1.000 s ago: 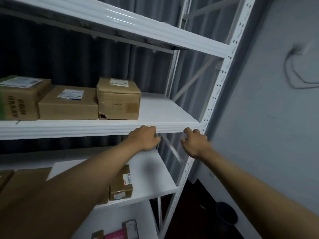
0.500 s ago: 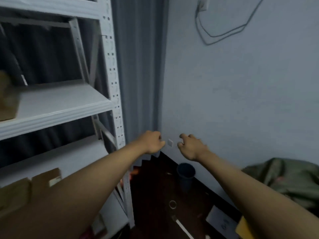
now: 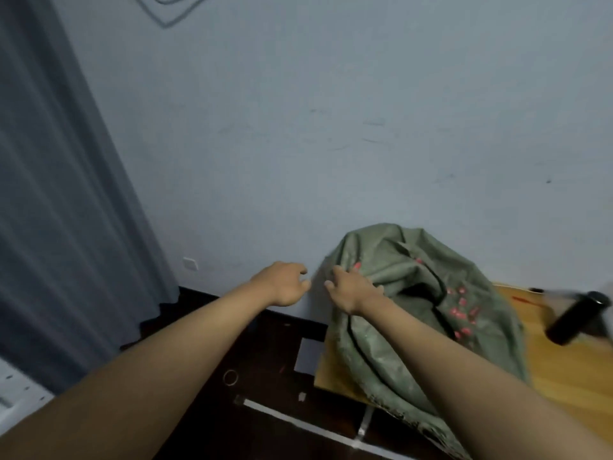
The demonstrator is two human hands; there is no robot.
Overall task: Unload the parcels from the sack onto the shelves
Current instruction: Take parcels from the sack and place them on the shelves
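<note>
Ahead of you stands a pale blue wall (image 3: 331, 111), with a dark cable (image 3: 172, 14) looped near its top. A grey curtain (image 3: 59, 210) hangs to your left. On the dark floor (image 3: 265, 353) lie a small ring (image 3: 230, 377) and a white strip (image 3: 298, 423). To your right, a black cylinder (image 3: 577, 317) lies tilted on a wooden table (image 3: 570, 370).
</note>
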